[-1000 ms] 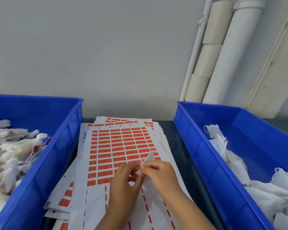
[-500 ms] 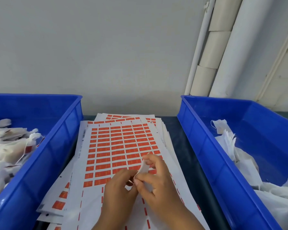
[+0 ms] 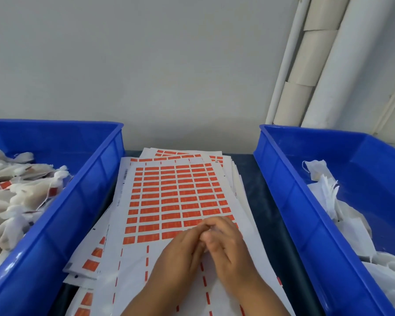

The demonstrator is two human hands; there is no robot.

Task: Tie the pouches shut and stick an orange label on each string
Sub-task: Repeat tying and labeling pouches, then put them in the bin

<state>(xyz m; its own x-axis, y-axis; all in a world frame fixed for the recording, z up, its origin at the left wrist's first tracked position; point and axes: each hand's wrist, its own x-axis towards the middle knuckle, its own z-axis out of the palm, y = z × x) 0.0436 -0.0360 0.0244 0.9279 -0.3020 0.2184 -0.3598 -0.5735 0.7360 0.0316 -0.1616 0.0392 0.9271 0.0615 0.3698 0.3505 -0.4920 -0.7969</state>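
Observation:
My left hand (image 3: pixel 180 252) and my right hand (image 3: pixel 228 245) meet fingertip to fingertip over the sheet of orange labels (image 3: pixel 176 197). Between them they pinch a small white pouch, almost wholly hidden by the fingers. The top sheet lies on a stack of similar label sheets on the dark table. Its near part is stripped of labels. Tied white pouches (image 3: pixel 21 192), some with orange labels, fill the left blue bin (image 3: pixel 82 195). Loose white pouches (image 3: pixel 338 208) lie in the right blue bin (image 3: pixel 290 197).
A pale wall stands close behind the table. White pipes and cardboard tubes (image 3: pixel 312 60) lean in the back right corner. Narrow strips of dark table (image 3: pixel 269 220) show between the sheets and the bins.
My hands have closed together over the pouch, and its white tip no longer sticks up between the fingers. The camera has tilted slightly.

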